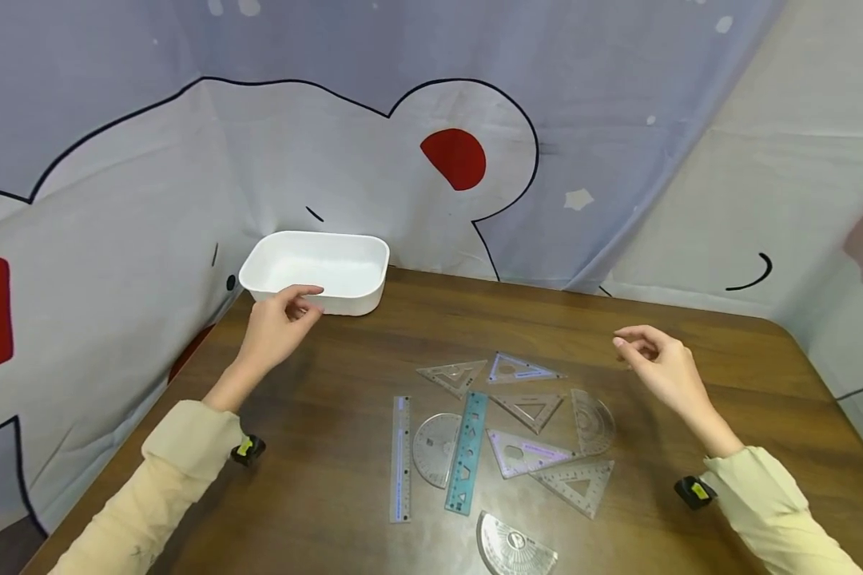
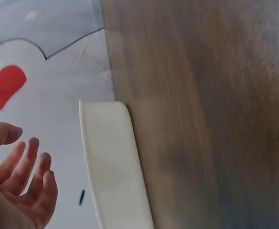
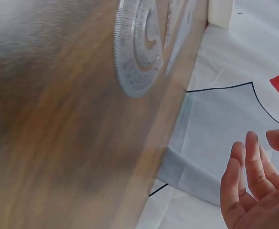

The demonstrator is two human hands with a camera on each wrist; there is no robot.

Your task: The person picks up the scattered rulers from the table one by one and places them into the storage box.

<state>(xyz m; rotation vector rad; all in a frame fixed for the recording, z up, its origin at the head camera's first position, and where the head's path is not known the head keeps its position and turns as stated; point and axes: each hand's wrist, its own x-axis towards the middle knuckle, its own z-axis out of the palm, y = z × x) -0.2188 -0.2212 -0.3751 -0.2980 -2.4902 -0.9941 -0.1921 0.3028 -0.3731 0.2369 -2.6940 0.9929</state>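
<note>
Now the left hand hovers near the white tub, the right hand nearest a protractor, each grip loosely curled and empty. The teal ruler and set squares lie flat on the desk, spread, I'd guess, for easy reach.

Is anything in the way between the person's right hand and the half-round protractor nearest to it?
Nothing visible stands between the right hand and the clear protractor; only wooden tabletop shows in the gap. A purple-marked triangle lies by the protractor's lower end, on the side away from the hand.
</note>
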